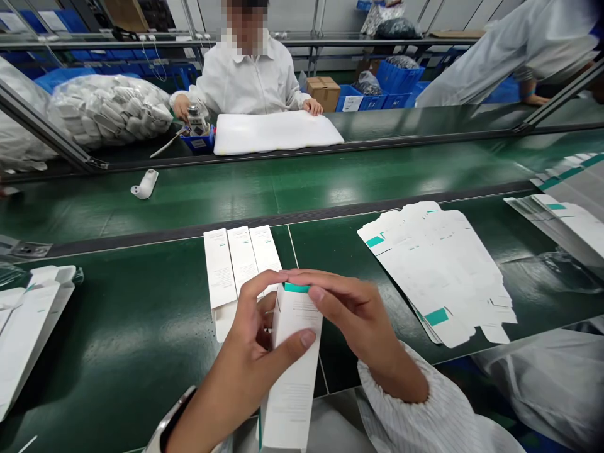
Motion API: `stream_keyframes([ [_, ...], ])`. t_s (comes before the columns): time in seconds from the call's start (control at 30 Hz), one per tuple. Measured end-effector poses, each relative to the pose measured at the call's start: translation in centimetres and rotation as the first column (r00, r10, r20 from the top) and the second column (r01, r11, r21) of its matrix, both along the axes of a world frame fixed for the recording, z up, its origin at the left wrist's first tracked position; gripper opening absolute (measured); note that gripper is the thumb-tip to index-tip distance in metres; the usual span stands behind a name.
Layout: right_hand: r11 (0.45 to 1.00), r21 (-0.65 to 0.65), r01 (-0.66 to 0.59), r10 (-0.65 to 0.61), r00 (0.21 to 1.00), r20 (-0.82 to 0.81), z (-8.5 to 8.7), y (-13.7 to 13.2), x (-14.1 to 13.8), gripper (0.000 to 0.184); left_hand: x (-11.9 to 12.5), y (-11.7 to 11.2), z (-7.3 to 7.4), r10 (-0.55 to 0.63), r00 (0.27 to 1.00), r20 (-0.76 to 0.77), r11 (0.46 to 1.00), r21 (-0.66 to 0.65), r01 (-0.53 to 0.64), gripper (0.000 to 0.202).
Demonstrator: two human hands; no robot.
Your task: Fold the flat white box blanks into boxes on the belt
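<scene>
A slip could drop the white carton (pixel 295 371) onto the three flat cartons (pixel 243 264) just beside it, and hard pressure could crease its thin card. Its long axis runs away from the person, teal-edged end pointing forward, above the near edge of the counter (pixel 141 352). The left hand (pixel 250 343) and right hand (pixel 349 321) hold it, fingers closed narrowly around its far end.
</scene>
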State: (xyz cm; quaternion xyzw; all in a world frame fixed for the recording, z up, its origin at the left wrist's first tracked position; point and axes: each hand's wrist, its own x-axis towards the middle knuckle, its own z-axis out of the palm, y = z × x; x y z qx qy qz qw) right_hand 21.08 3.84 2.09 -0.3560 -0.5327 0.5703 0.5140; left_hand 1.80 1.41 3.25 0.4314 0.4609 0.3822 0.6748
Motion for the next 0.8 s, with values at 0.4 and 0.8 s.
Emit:
stream_keyframes([
  [0.4,0.950,-0.230,-0.211,0.151,0.956,-0.252,-2.1,-1.2,-0.9,0.085,0.9,0.3,-2.0,0.221,0.971,-0.095,0.944,0.271,-0.188,0.053],
  [0.8,0.934,-0.113,0.339,-0.282,0.894,0.347,-6.6,5.6,0.2,0.046,-2.2,4.6,-8.5,0.385,0.389,-0.837,0.772,0.523,0.361,0.064],
])
